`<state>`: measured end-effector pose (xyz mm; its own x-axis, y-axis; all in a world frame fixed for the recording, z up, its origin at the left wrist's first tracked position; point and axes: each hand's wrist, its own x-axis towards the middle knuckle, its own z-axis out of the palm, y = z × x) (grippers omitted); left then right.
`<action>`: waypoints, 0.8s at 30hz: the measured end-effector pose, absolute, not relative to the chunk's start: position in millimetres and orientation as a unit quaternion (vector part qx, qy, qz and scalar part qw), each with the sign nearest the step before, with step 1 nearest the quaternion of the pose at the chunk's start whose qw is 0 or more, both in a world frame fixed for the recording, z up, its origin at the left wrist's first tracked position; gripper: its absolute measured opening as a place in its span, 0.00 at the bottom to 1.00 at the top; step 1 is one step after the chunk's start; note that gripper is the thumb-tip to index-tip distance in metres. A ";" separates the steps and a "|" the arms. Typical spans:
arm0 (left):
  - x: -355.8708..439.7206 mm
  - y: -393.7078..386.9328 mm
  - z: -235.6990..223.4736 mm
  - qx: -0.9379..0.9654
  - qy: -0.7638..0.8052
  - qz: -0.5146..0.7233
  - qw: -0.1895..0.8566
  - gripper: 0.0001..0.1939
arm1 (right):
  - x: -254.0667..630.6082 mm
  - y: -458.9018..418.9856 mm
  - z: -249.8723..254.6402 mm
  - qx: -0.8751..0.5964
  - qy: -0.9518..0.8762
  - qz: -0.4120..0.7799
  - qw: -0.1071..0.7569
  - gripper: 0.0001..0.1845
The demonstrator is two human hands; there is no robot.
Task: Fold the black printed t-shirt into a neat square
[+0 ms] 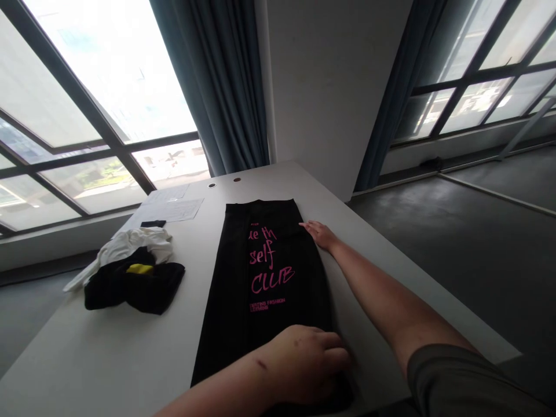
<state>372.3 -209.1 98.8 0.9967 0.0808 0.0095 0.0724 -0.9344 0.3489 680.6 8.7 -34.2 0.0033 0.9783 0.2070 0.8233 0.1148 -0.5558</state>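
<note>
A black garment (234, 278) with pink lettering lies folded into a long panel on the white table (382, 278). The lettering is partly cut off at a fold; "self" and "CLUB" can be read. My left hand (306, 359) reaches across the near part of the cloth, its fingers curled down on the right edge and closed on it. Farther up that same edge rests my right hand (320, 234), fingers stretched out and touching the cloth. The near end of the garment is partly hidden by my left hand and forearm.
To the left, a white cloth (152, 240) and a crumpled black cloth (152, 289) with a yellow patch lie heaped. Paper sheets (178, 209) are behind them. Two round table holes (212, 185) sit near the far edge, before blue curtains (221, 87) and a pillar (330, 87).
</note>
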 end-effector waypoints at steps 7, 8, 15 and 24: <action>336.3 -211.1 89.2 0.970 0.062 0.030 0.233 0.07 | 662.5 91.4 -19.4 -0.717 -0.631 0.172 0.241 0.33; 331.7 -210.2 84.7 0.968 0.064 0.029 0.242 0.06 | 659.3 100.2 -16.7 -0.720 -0.628 0.177 0.239 0.34; 286.4 -209.0 56.8 0.941 0.125 0.094 0.300 0.08 | 615.7 135.4 2.5 -0.692 -0.654 0.183 0.243 0.35; 215.0 -221.1 37.4 0.923 0.188 0.166 0.292 0.06 | 513.3 164.3 18.3 -0.642 -0.725 0.164 0.186 0.37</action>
